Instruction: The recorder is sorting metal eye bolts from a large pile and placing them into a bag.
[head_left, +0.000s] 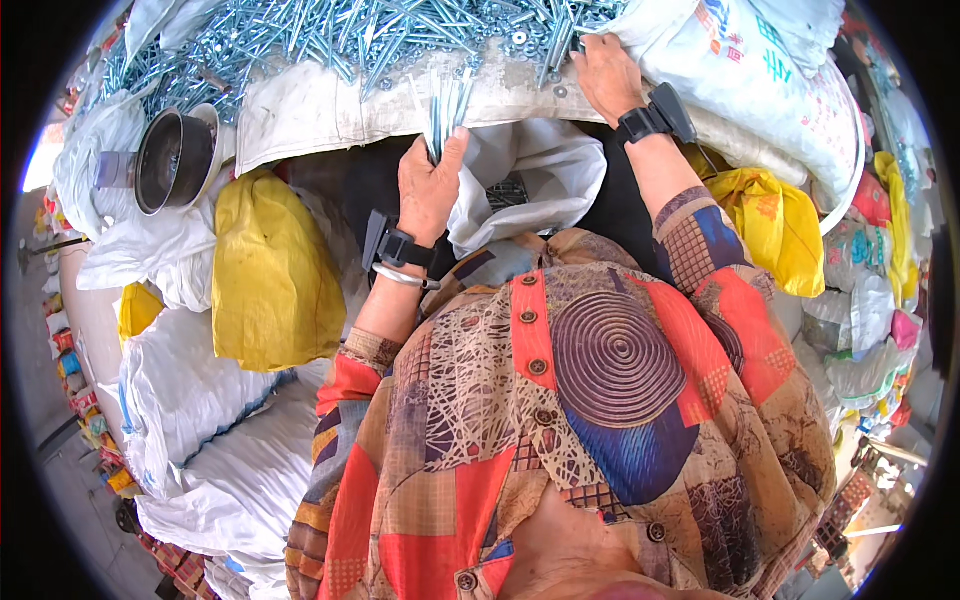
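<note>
A bundle of long silver bolts point(448, 112) stands upright in my left hand point(430, 190), its fingers closed round the lower ends. This hand is just in front of the edge of a pale cloth-covered work surface point(300, 115). On that surface lies a wide heap of loose long bolts point(345, 40), with small washers and nuts among them. At the heap's right side, my right hand point(607, 80) has its fingers curled down among the bolts. What its fingertips pinch, if anything, is too small to make out. Both wrists wear black bands.
An open white sack point(530, 185) with metal pieces inside hangs below the work surface's edge. Yellow bags point(275, 270) hang at left and right. A dark metal bowl point(172, 160) is at the left. A full white printed sack point(760, 95) lies beside my right hand.
</note>
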